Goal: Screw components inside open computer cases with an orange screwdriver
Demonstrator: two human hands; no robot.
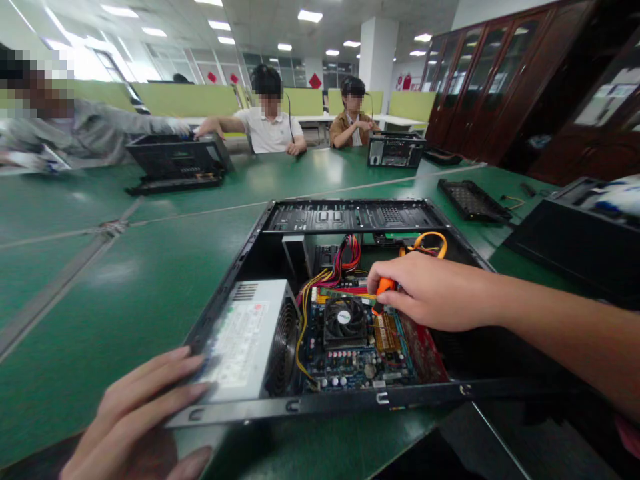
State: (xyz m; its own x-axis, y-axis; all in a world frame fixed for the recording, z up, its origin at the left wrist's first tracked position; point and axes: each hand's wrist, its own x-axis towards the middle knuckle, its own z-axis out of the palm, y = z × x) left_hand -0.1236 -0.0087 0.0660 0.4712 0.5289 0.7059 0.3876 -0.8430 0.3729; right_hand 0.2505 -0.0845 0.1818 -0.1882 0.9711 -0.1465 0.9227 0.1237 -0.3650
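Observation:
An opened black computer case [345,399] lies on its side on the green table in front of me. My left hand [135,407] is on its near left corner, fingers over the edge by the silver power supply [245,333] and thumb lower at the front. My right hand [435,290] reaches in from the right, closed around an orange-handled screwdriver [385,290]. The screwdriver points down at the motherboard [330,363], just right of the CPU cooler fan [345,319]; its tip is hidden. Red and yellow cables [350,253] run behind the fan, close to a green memory stick [335,293].
Across the green table [150,280] sit people with other opened computer cases [175,160] [397,150]. To the right are a black front panel [473,199] and another dark case [575,233] with a gloved hand [620,197] over it. An orange cable loop [435,243] rises beside my right wrist.

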